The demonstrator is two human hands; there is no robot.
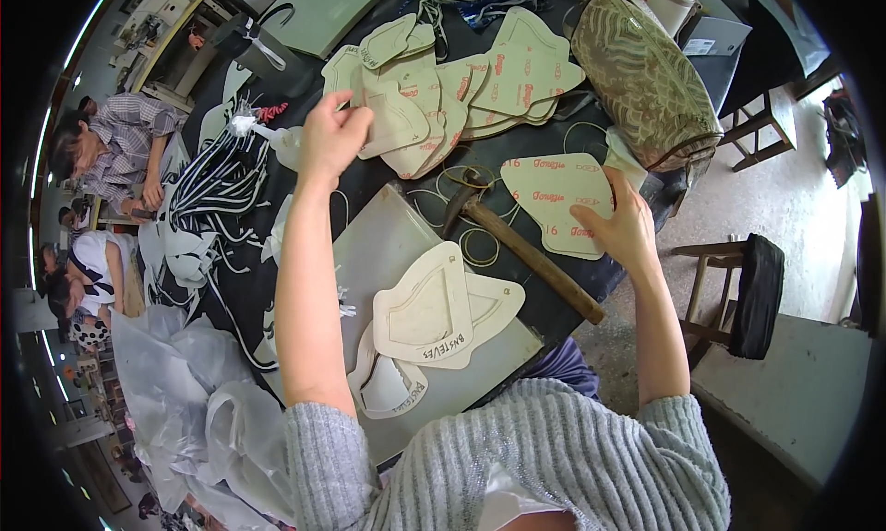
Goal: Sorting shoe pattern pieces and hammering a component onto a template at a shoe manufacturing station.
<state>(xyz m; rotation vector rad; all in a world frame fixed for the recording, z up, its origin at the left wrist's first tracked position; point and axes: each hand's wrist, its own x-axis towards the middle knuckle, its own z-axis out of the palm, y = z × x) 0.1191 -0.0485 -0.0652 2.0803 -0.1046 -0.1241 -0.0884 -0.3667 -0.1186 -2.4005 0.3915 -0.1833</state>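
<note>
My right hand [625, 219] grips a cream card pattern piece [552, 199] with red print, thumb on its face and fingers round its right edge. My left hand [334, 139], fingers bent, is at the left edge of a slightly blurred pattern piece [397, 118]; its grip is partly hidden. That piece overlaps a spread pile of similar cards [521, 79]. Nearer me, several card templates [420, 314] with cut-outs and handwriting lie on a grey board [355, 250]. A hammer [531, 254] with a wooden handle lies between this board and the right-hand card.
Rubber bands [480, 245] lie by the hammer. A patterned bag [646, 74] sits at far right, and black-and-white strips [217, 176] at left. Clear plastic sheeting [194, 383] covers the near left. Stools [738, 291] stand right of the table; other people [115, 153] work at left.
</note>
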